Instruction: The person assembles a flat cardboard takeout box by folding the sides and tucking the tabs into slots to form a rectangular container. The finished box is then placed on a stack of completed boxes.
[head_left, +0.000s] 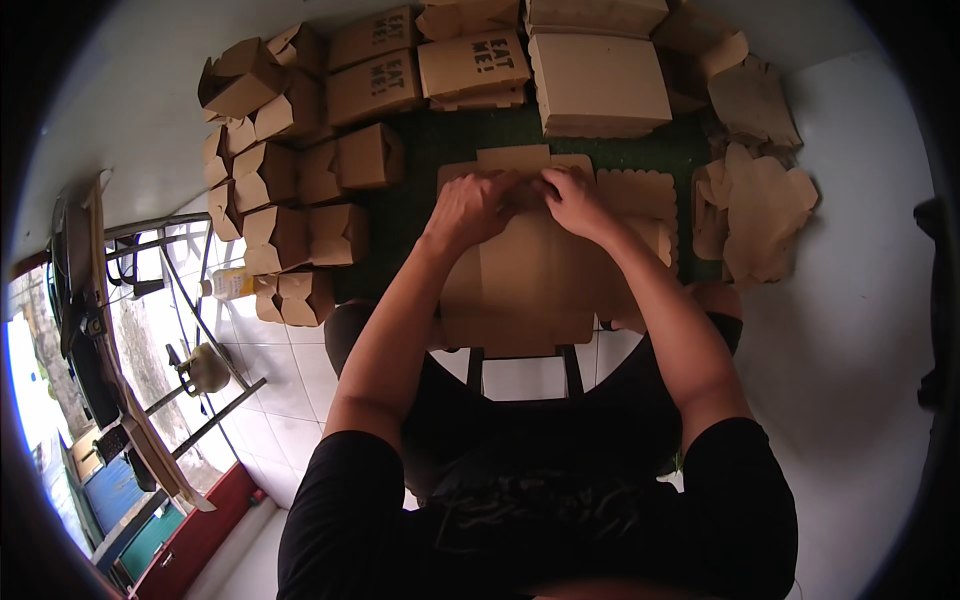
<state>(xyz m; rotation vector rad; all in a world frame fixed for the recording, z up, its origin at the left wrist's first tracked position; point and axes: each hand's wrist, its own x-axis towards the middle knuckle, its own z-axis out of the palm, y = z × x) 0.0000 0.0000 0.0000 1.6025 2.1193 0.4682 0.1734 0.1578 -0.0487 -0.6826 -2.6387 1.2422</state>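
Both the left hand [470, 205] and right hand [572, 200] pinch the far edge of the flat cardboard blank [530, 280], fingers curled closed on it (light, stiff, creasable, best gripped along its fold lines), folded boxes [290, 200] left of it.

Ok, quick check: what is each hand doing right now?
Left hand: fingers curled, pressing the upper part of the flat cardboard box blank.
Right hand: fingers bent, pinching the same blank beside the left.

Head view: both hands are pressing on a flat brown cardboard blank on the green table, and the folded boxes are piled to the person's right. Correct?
Not quite. In the head view the folded boxes are piled to the person's left, not right. The rest holds: left hand and right hand press on the flat cardboard blank on the green table.
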